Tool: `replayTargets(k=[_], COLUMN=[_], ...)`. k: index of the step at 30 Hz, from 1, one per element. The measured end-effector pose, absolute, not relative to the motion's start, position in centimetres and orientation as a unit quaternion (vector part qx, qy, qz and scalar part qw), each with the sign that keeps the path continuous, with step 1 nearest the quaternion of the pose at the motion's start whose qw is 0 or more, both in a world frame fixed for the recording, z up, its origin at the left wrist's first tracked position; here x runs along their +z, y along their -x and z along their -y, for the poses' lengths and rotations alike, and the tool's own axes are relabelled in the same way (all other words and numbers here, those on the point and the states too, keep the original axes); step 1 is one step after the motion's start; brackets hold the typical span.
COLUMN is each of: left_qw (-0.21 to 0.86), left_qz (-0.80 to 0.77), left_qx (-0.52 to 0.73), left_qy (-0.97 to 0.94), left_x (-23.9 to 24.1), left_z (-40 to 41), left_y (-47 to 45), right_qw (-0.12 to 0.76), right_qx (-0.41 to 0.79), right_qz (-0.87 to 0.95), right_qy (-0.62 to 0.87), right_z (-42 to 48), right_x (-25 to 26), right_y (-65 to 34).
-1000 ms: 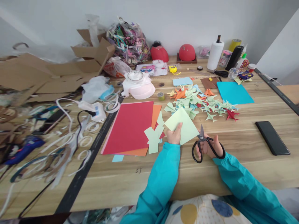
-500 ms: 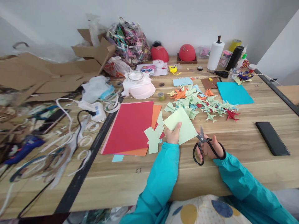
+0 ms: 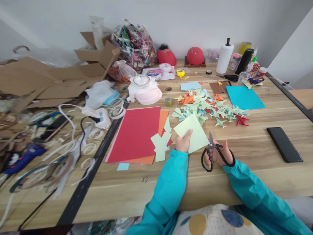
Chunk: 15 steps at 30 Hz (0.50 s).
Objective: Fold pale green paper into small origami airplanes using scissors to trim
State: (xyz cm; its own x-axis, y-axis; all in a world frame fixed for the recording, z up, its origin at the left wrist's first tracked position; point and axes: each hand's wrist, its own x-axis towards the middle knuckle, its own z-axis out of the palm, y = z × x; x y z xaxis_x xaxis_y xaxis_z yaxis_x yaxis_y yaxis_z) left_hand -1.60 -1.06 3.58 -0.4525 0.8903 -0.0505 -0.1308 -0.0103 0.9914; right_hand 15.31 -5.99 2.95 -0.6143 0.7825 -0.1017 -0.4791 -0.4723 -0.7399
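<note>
My left hand [image 3: 183, 143] pinches the near corner of a pale green paper square [image 3: 193, 130], held just above the wooden table [image 3: 137, 189]. To its right, my right hand [image 3: 218, 155] grips black scissors [image 3: 213, 150] through the loops, blades pointing away and touching the paper's right edge. Pale green offcuts [image 3: 161, 145] lie left of my left hand, overlapping a red sheet [image 3: 135, 133] stacked on an orange sheet [image 3: 163, 119].
A heap of folded paper shapes [image 3: 210, 109] lies beyond the hands, with a blue sheet [image 3: 244, 97] behind it. A black phone [image 3: 284, 144] rests at the right. Cardboard [image 3: 44, 78], tape rolls [image 3: 90, 148] and cables clutter the left; a paper towel roll [image 3: 225, 58] stands at the back.
The green square and the scissors have shifted only slightly; both hands stay in nearly the same place.
</note>
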Motion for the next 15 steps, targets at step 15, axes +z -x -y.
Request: replayTargets(k=[15], left_qw=[0.412], left_qz=[-0.556], left_qx=[0.641], left_qy=[-0.332], left_x=[2.5], left_z=[0.6], left_y=[2.2], right_qw=[0.381], right_qx=[0.836], right_qz=[0.332], right_qy=[0.213], right_z=[6.0], right_x=[3.7], right_y=[-15.4])
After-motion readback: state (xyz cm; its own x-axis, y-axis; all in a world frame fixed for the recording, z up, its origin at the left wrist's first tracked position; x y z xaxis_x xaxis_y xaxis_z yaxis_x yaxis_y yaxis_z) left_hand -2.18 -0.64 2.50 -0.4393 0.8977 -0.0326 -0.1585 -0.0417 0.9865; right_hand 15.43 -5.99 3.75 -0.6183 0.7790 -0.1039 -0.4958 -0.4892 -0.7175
